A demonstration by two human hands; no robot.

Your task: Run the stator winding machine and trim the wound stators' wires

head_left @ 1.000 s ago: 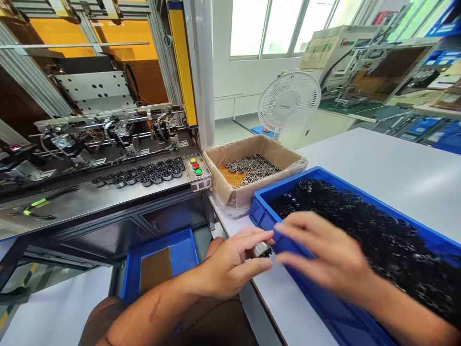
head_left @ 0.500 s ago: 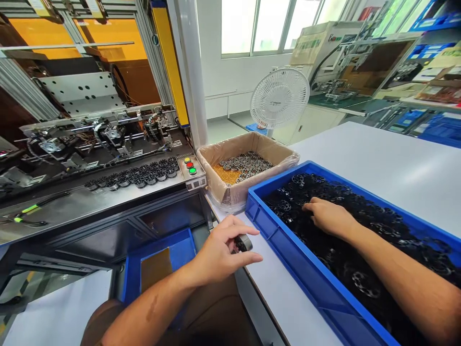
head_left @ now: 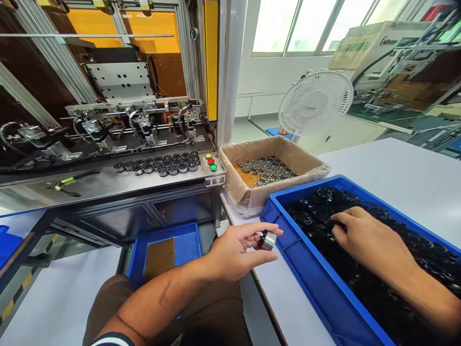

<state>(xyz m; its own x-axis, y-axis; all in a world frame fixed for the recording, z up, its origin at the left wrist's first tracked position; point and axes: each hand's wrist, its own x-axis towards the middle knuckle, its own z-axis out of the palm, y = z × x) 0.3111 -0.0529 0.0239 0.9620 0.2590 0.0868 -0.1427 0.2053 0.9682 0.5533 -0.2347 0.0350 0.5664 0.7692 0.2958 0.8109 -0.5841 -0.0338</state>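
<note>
My left hand (head_left: 237, 250) is in front of the blue bin's near side, its fingers closed around a small round metal ring part (head_left: 267, 240) with a dark toothed inside. My right hand (head_left: 367, 233) reaches into the blue bin (head_left: 306, 262), its fingers curled down among many black ring parts (head_left: 324, 194). What those fingertips grip, if anything, is hidden behind the hand.
A plastic-lined cardboard box (head_left: 237, 192) with ring parts stands left of the bin. Rows of ring parts (head_left: 173, 166) lie on the machine's metal ledge beside a button box (head_left: 213, 168). A white fan (head_left: 315, 103) stands behind. Below is a blue tray (head_left: 187, 245).
The view has turned left, so the scene shifts right. My left hand has tilted the ring part, showing more of its shiny side. My right hand stays in the bin, fingers more curled.
</note>
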